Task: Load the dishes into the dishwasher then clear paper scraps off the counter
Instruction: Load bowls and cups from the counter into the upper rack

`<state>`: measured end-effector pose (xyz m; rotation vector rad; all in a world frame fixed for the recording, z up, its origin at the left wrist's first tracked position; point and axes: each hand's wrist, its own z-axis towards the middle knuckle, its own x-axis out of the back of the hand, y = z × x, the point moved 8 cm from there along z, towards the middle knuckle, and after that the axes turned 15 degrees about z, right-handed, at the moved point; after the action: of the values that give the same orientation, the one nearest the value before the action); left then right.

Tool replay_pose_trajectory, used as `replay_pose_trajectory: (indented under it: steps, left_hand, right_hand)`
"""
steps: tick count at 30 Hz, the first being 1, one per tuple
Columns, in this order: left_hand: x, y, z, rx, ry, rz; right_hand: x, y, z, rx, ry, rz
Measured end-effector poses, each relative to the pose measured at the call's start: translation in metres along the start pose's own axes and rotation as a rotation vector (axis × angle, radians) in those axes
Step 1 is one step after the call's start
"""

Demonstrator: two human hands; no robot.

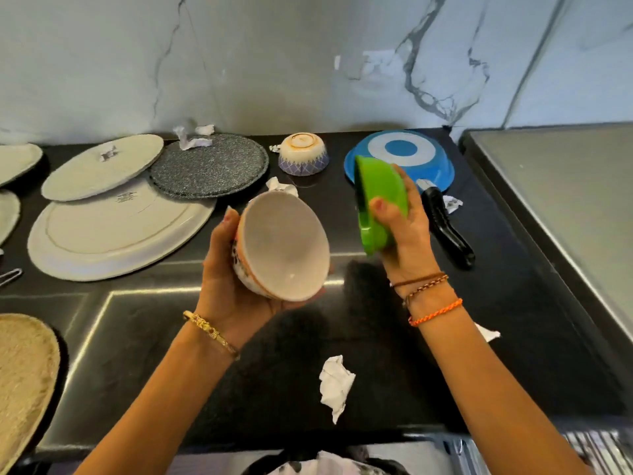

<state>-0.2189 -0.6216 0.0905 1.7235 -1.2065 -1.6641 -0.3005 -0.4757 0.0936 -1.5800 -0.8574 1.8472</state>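
Note:
My left hand [222,282] grips a white patterned bowl [286,245], tilted so its inside faces me, above the black counter [171,337]. A green bowl [375,207] is held on edge in my right hand [407,234], just right of the white bowl. Further back lie a large white plate [113,234], a smaller white plate [99,169], a speckled grey plate [209,169], an upturned blue-patterned bowl [303,154] and an upside-down blue pan [400,156] with a black handle [447,224]. A crumpled paper scrap [335,385] lies near the front edge.
More paper scraps sit at the back [193,137], on the smaller plate [108,154], behind the white bowl [281,186], by the pan handle [452,204] and under my right forearm [486,334]. A beige plate [24,371] is front left. A steel surface [561,200] borders the right.

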Motion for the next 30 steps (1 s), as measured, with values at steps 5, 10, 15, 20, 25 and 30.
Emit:
replay_pose_trajectory:
  steps: [5, 10, 15, 20, 25, 30]
  left_hand:
    - [-0.039, -0.034, 0.007, 0.221, -0.278, -0.247]
    - [-0.083, -0.069, 0.002, 0.366, -0.365, -0.121]
    - [-0.133, -0.118, -0.025, 0.549, -0.544, -0.099]
    - [-0.181, -0.165, -0.061, 0.724, -0.642, -0.107]
    - [-0.235, -0.219, -0.091, 0.883, -0.678, -0.031]
    - [-0.289, -0.313, -0.117, 1.059, -0.494, 0.128]
  right_hand:
    - [0.034, -0.008, -0.032, -0.081, 0.230, 0.679]
    - [0.087, -0.040, -0.093, 0.122, 0.496, 0.730]
    - [0.127, -0.079, -0.176, 0.362, 0.617, 0.730]
    - [0.164, -0.111, -0.253, 0.508, 0.746, 0.756]
    - [0.208, -0.144, -0.322, 0.594, 0.816, 0.815]
    - [0.267, -0.168, -0.408, 0.493, 1.037, 0.802]
